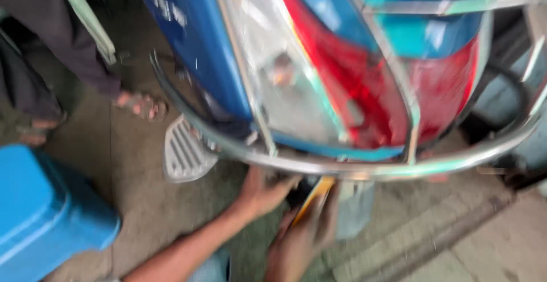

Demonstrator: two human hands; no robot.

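Head view, blurred. Lower centre: my left hand (pixel 259 193) reaches under the scooter (pixel 342 60) behind its chrome guard rail (pixel 353 168), fingers' state unclear. Beside it, my right hand (pixel 299 245) fingers pinch a yellow tool (pixel 316 193).

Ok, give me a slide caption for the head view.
Two hands, left hand and right hand, reach under a blue scooter's chrome guard rail.

One blue scooter (pixel 194 37) fills the upper frame, with one red tail lamp (pixel 364 88) and one chrome guard rail (pixel 319 165). Two hands reach beneath it. One blue box (pixel 45 208) sits lower left. One sandalled foot (pixel 139 104) upper left.
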